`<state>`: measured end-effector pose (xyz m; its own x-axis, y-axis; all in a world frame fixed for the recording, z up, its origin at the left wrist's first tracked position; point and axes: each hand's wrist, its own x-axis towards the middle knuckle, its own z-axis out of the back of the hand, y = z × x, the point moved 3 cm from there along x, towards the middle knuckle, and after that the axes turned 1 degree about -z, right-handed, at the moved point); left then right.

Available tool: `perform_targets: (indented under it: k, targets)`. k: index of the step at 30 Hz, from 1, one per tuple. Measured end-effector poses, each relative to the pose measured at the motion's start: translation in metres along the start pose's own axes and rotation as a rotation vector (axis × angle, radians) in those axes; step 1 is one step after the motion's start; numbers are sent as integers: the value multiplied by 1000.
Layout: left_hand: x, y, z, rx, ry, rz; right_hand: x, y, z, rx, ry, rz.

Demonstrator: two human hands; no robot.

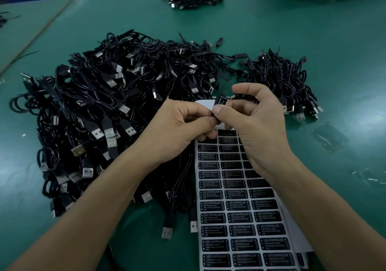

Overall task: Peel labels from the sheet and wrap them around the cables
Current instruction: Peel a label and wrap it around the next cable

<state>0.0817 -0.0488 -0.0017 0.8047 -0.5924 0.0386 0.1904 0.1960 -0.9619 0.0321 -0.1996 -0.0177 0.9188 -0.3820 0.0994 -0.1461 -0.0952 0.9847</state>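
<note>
Left hand [179, 122], right hand [257, 120] pinch label [221, 100]; sheet [236, 208] top hidden.

Forearms forward, converging. Left hand [177, 122] and right hand [258, 122] meet, fingers curled, pinch grip, thumbs touching.

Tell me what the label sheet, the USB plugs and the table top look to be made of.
Label sheet: black, faintly glossy stickers on white backing, probably paper or film. USB plugs: silvery metal shells, black moulded bodies, likely plastic. Table top: green mat, perhaps rubber or vinyl, showing soft glare.
</note>
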Motion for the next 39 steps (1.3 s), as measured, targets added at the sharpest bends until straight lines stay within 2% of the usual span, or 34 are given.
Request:
perform_targets:
  k: [8, 16, 24, 39]
  targets:
    - [0, 0, 1, 18, -46, 26, -1, 3, 0, -21, -30, 12]
    - [-2, -3, -1, -7, -82, 45, -3, 10, 1, -187, -65, 188]
    - [-2, -3, 0, 9, -65, 27, -2, 3, 3, -158, -103, 25]
    - [1, 1, -1, 30, -80, 35, -4, 8, 1, -289, -96, 160]
